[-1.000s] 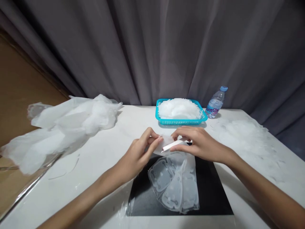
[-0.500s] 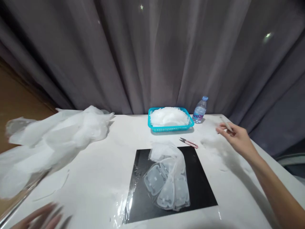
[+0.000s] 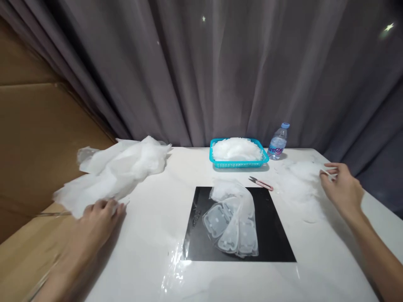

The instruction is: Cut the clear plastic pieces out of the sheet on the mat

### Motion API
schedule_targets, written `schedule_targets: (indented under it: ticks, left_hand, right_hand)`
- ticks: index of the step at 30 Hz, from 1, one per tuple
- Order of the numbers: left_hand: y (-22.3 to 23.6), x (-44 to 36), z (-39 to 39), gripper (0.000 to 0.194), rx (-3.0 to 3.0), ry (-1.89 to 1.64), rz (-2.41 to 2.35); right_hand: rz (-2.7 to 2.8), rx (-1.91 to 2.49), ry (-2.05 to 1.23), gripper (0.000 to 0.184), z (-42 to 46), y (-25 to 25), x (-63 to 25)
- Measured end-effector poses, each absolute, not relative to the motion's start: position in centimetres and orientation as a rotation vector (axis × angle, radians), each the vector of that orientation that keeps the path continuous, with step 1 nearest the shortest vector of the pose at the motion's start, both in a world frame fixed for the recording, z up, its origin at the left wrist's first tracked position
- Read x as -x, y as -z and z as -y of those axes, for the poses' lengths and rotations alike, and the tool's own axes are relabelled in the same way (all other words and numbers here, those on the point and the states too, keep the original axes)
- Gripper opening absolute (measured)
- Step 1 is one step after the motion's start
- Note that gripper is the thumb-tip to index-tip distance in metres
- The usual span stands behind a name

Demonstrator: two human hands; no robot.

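Note:
At the left, my left hand (image 3: 99, 218) lies over the near edge of a loose heap of white fluffy wadding (image 3: 126, 165), its fingers curled together on it. At the right, my right hand (image 3: 341, 191) is raised above the table with a thin white stick (image 3: 330, 174) pinched between thumb and fingers. Thin, wispy white fluff (image 3: 299, 180) lies on the table beside that hand. Between the hands, a clear plastic sheet with several pale padded pouches (image 3: 231, 230) rests on a black mat (image 3: 273, 239).
A blue basket (image 3: 239, 164) heaped with white fluff stands at the back, beside a water bottle (image 3: 277, 144). Pink-handled thread snips (image 3: 261, 183) lie behind the mat. Cardboard (image 3: 40, 147) borders the table's left side, and a grey curtain (image 3: 195, 75) hangs behind.
My left hand has come up from the lower left onto the wadding's near edge. My right hand still holds the stick, now turned lower. The view has shifted left.

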State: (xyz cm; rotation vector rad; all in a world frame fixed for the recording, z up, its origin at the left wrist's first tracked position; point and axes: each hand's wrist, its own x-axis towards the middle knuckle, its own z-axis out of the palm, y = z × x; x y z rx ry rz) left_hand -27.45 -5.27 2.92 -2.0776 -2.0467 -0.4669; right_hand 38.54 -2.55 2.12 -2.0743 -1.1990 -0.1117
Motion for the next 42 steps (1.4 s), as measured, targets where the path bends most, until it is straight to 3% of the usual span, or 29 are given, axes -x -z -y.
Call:
schedule_targets:
  ticks: [3, 5, 7, 12, 14, 17, 20, 24, 33, 42]
  left_hand:
    - [-4.1, 25.6, 5.6, 0.032, 1.948, 0.415, 2.096]
    - [-4.8, 24.6, 5.2, 0.033, 1.964, 0.72, 2.217]
    - [-5.4, 23.1, 4.2, 0.031, 2.175, 1.255, 2.35]
    - [-3.6, 14.5, 1.0, 0.065, 2.574, 1.473, 2.441]
    - [-2.5, 9.7, 0.7, 0.069, 2.718, 1.501, 2.45]
    - [-2.3, 3.4, 1.9, 0.073, 2.964, 1.512, 2.386]
    - [-3.7, 0.0, 3.5, 0.047, 3.52, 1.402, 1.849]
    - [-5.4, -0.5, 3.8, 0.026, 3.701, 1.142, 1.495]
    - [-4.9, -0.2, 3.2, 0.014, 3.57, 1.02, 1.296]
    - [-5.5, -0.4, 3.7, 0.017, 3.364, 0.894, 0.826]
  right_hand:
    - [1.173, 2.107, 0.151, 0.025, 2.7, -2.4, -38.6]
    - [1.205, 2.111, 0.185, 0.021, 2.8, -2.5, -38.6]
    - [1.233, 2.07, 0.275, 0.023, 2.9, -2.4, -38.5]
    - [1.319, 1.818, 0.638, 0.034, 3.5, -1.9, -35.1]
    - [1.428, 1.605, 0.63, 0.027, 4.2, -1.2, -32.0]
    - [1.71, 1.322, 0.201, 0.023, 6.0, -0.2, -26.5]
    - [1.883, 1.169, -0.212, 0.034, 7.7, 0.2, -22.3]
    - [1.773, 1.003, -0.505, 0.022, 8.3, -0.3, -21.0]
    - [1.685, 0.871, -0.537, 0.035, 8.1, -0.9, -22.4]
    - [1.594, 0.823, -0.485, 0.027, 8.6, -1.0, -22.0]
